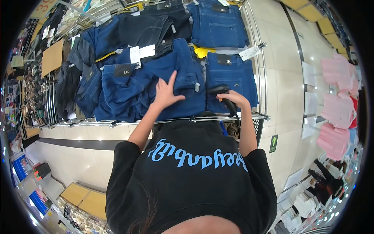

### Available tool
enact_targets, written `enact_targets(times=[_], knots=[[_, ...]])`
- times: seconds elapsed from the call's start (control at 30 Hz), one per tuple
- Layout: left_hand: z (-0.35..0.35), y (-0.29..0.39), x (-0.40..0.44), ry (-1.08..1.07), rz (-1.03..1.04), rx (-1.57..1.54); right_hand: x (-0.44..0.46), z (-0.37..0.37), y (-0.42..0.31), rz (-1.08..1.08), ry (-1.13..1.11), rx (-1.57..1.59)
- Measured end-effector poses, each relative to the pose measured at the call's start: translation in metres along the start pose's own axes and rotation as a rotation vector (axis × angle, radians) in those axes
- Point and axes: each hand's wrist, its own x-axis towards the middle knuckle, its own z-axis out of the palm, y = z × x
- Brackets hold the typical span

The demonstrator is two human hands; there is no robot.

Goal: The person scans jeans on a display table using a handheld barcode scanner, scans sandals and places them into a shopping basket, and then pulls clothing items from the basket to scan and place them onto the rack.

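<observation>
My left hand [166,93] lies with fingers spread on a crumpled pair of dark blue jeans [152,74]. In my right hand [235,98] is a black handheld barcode scanner [230,107], gripped by its handle. The scanner's head is over a folded pair of blue jeans [244,84] with a dark waistband patch. Left of my left hand, another waistband carries a black leather patch [124,70]. White paper tags [147,51] lie on the denim above my left hand. One more white tag [249,53] sticks out past the folded jeans at the right.
A chrome rail [156,119] runs along the rack's front edge, close to my body. Black trousers [142,28] and more folded jeans [218,29] are piled farther back. A tiled aisle [278,70] lies to the right, with pink garments [339,107] beyond.
</observation>
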Motion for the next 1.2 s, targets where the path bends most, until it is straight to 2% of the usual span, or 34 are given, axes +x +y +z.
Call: enact_targets(times=[0.07,0.2,0.3,0.33,0.37,0.4,0.43,0.5,0.53,0.6,0.7,0.8,1.0,1.1,1.2], knots=[[0.014,0.004,0.000,-0.003,-0.023,0.202,0.000,-0.005,0.009,0.000,0.034,0.069],[0.015,-0.004,0.013,0.156,-0.116,0.069,-0.049,0.009,-0.021,-0.169,0.065,0.238],[0.004,-0.045,0.032,0.287,-0.140,-0.371,-0.072,0.011,-0.031,-0.269,0.088,0.337],[-0.011,-0.047,0.032,0.555,-0.068,-0.653,-0.081,0.011,-0.035,-0.277,0.098,0.318],[-0.017,-0.074,0.037,0.592,-0.130,-0.795,-0.091,0.011,-0.039,-0.286,0.110,0.301],[-0.044,-0.081,0.033,0.577,-0.428,-1.061,-0.099,0.011,-0.041,-0.293,0.123,0.288],[-0.048,-0.115,0.036,0.716,-0.594,-1.352,-0.106,0.012,-0.040,-0.286,0.145,0.314],[-0.081,-0.146,0.026,0.788,-0.635,-1.553,-0.112,0.010,-0.036,-0.293,0.156,0.319],[-0.080,-0.184,0.024,0.722,-0.738,-1.600,-0.112,0.011,-0.036,-0.298,0.157,0.318],[-0.100,-0.199,0.011,0.733,-0.939,-1.527,-0.109,0.012,-0.037,-0.290,0.154,0.312],[-0.100,-0.218,-0.005,0.752,-0.854,-1.546,-0.097,0.016,-0.038,-0.280,0.143,0.301],[-0.113,-0.182,-0.013,0.686,-0.828,-1.573,-0.087,0.021,-0.047,-0.273,0.093,0.235],[-0.117,-0.157,-0.013,0.532,-0.734,-1.742,-0.083,0.029,-0.064,-0.276,0.071,0.165],[-0.112,-0.167,-0.008,0.467,-0.726,-1.618,-0.084,0.030,-0.063,-0.265,0.087,0.140],[-0.116,-0.172,-0.003,0.589,-0.759,-1.515,-0.084,0.028,-0.056,-0.260,0.105,0.141]])
